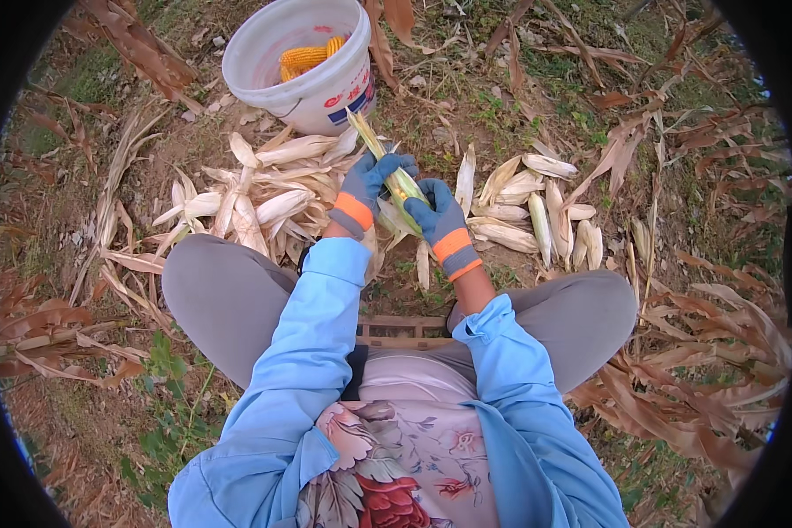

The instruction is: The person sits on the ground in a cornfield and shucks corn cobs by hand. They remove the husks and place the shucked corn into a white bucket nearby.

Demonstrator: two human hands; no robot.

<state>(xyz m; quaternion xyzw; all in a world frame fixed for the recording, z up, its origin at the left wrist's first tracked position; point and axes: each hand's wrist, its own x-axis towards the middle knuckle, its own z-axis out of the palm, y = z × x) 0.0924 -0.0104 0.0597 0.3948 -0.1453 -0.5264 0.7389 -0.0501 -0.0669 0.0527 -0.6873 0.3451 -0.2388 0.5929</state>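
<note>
Both my hands, in blue work gloves with orange cuffs, are on one ear of corn (404, 187) still partly wrapped in green husk. My left hand (373, 178) grips its upper part, where a long husk tip points up toward the bucket. Around the lower end close the fingers of my right hand (437, 210). A few yellow kernels show through a gap in the husk between the hands. Beyond them stands a white plastic bucket (270, 89) with printed writing; yellow husked corn cobs (303, 59) lie inside it.
Pale stripped husks (284, 191) are heaped on the left, and several corn ears in dry husks (511, 204) lie on the right. Dry corn stalks and leaves (686, 409) border both sides. A wooden slatted seat (402, 330) shows between my bent legs.
</note>
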